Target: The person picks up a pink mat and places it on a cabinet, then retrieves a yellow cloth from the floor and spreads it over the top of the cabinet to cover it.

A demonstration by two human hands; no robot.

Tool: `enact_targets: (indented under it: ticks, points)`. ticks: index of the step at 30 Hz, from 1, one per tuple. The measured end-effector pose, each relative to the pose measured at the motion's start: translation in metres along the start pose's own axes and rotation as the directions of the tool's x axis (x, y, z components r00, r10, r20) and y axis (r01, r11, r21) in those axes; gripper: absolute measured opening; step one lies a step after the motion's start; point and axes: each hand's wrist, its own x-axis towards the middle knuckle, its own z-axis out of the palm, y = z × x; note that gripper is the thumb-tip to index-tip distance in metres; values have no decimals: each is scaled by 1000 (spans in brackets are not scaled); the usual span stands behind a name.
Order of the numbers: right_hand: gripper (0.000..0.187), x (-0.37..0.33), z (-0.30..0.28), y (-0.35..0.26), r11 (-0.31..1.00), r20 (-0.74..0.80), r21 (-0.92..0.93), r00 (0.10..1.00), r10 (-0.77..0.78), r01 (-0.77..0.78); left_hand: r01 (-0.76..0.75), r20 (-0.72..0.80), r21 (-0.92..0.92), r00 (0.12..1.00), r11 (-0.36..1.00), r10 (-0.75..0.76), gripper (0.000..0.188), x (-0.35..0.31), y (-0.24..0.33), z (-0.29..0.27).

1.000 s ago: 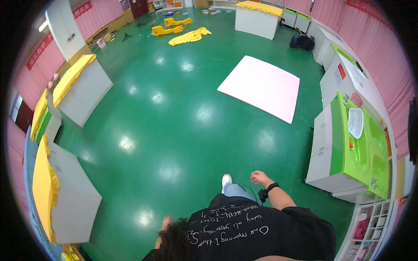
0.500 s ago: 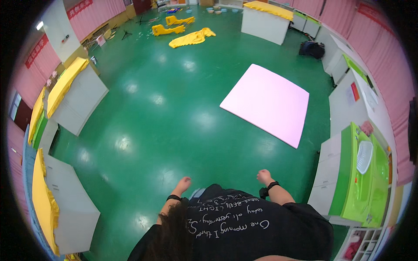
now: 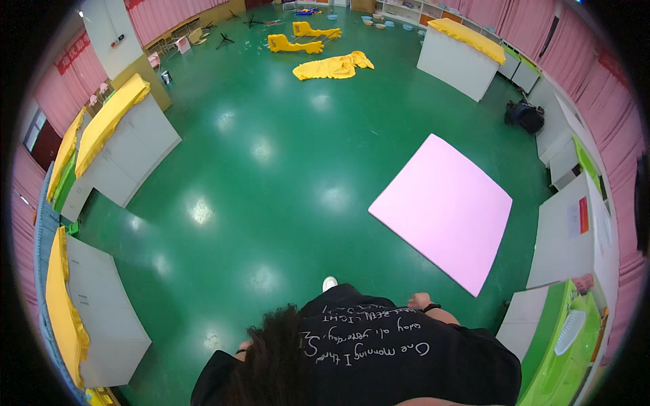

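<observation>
Moved closer to pink mat (image 3: 443,213), bringing right hand (image 3: 420,300) nearer; holding nothing visible, with opening unclear. Can't tell state of left hand (image 3: 242,349), partly behind hair (image 3: 271,348).

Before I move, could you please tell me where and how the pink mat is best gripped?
Probably by the edge facing you, near both its ends, coming from the near side: the pink mat lies flat on the green floor, and that edge shows some thickness to grip.
</observation>
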Motion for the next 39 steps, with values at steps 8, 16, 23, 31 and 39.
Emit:
enact_targets:
  ticks: [8,16,23,31,39]
  points:
    - [29,97,52,-227,866,97,-278,909,-405,415,-340,71,-247,928,907,367,25,106,372,-133]
    - [26,203,32,-394,966,220,-177,964,-149,189,-621,-136,-74,782,780,609,31,183,617,-248]
    - [25,258,-7,-562,968,11,-179,984,-176,176,-86,80,-707,976,702,201,28,240,674,-280]
    - [28,349,38,-712,953,158,-258,980,-121,159,-13,60,-428,997,904,42,26,325,703,-306]
    - [19,458,67,-934,792,239,-455,913,-332,407,-169,21,-231,984,958,179,24,429,890,-449]
